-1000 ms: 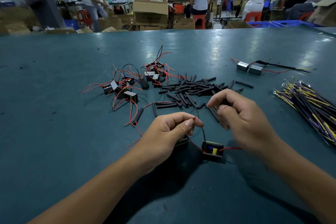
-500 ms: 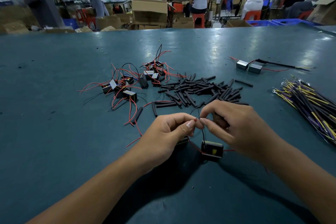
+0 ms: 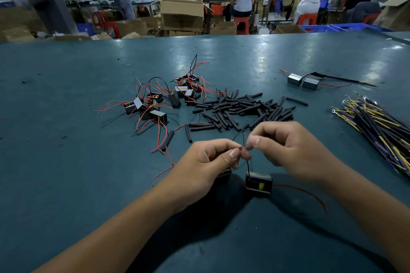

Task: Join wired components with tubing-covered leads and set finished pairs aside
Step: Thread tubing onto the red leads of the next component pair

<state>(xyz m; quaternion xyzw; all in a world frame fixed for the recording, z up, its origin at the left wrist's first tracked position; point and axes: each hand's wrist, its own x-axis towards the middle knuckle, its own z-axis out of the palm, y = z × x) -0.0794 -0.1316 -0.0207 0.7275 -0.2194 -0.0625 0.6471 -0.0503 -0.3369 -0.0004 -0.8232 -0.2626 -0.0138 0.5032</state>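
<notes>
My left hand [image 3: 207, 162] pinches the bare tip of a red lead between thumb and forefinger. My right hand [image 3: 290, 148] meets it fingertip to fingertip, pinching a thin black lead [image 3: 247, 165] that runs down to a small black boxed component [image 3: 258, 183] on the table. A second component [image 3: 224, 173] sits half hidden under my left hand. A pile of short black tubing pieces [image 3: 241, 108] lies just beyond my hands. More components with red and black leads [image 3: 155, 104] are heaped to the left of the pile.
A joined pair of grey components [image 3: 302, 81] with a long covered lead lies at the far right. A bundle of yellow, purple and black wires [image 3: 381, 126] sits at the right edge. Beyond the blue-green table [image 3: 66, 162] are cardboard boxes and seated people.
My right hand has come away from the tubing pile toward my left hand, and the two now meet at the lead tips. The component near my right hand has shifted slightly.
</notes>
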